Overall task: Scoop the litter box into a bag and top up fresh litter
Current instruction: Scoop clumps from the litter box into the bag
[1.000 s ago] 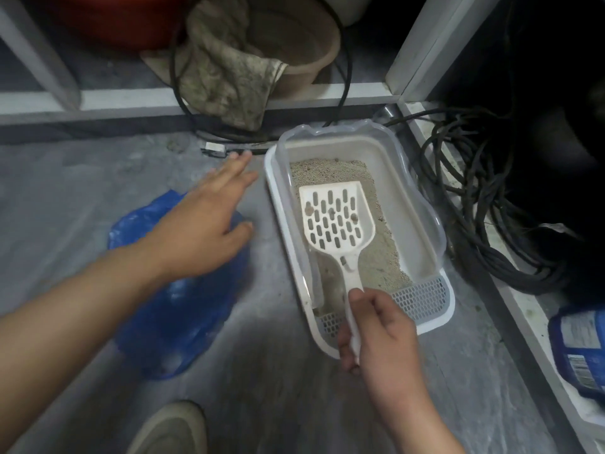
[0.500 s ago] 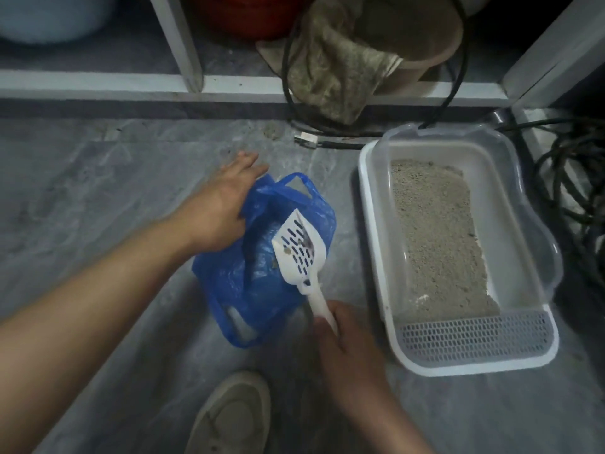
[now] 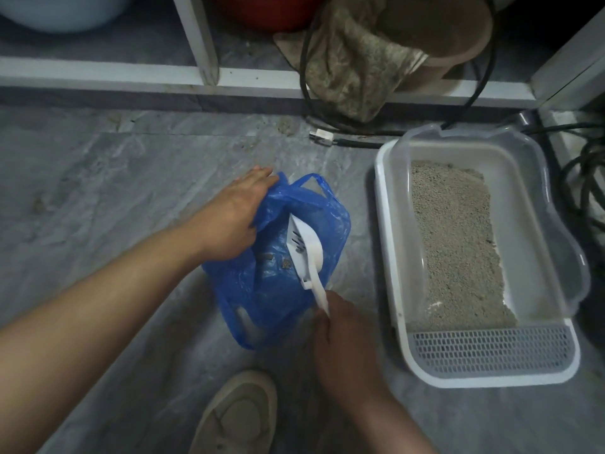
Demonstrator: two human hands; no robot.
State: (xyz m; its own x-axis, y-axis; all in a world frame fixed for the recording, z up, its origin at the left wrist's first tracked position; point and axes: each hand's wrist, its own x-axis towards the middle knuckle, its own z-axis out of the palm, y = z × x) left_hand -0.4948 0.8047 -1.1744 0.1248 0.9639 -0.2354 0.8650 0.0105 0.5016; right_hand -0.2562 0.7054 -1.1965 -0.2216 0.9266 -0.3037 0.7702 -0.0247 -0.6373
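A blue plastic bag lies open on the grey floor at centre. My left hand grips the bag's upper left edge and holds its mouth open. My right hand grips the handle of a white slotted scoop, which is turned on its side inside the bag's mouth. A few brown clumps lie inside the bag next to the scoop. To the right stands the white litter box with a clear rim, grey litter along its middle and a grey grated step at its near end.
A shoe stands on the floor just below the bag. Black cables coil right of the litter box. A white frame rail runs along the back, with a dirty cloth, a tan pot and a red tub behind it.
The scoop went from above the litter box to the bag and has tipped on its side inside it. My left hand took hold of the bag's edge. The view shifted left.
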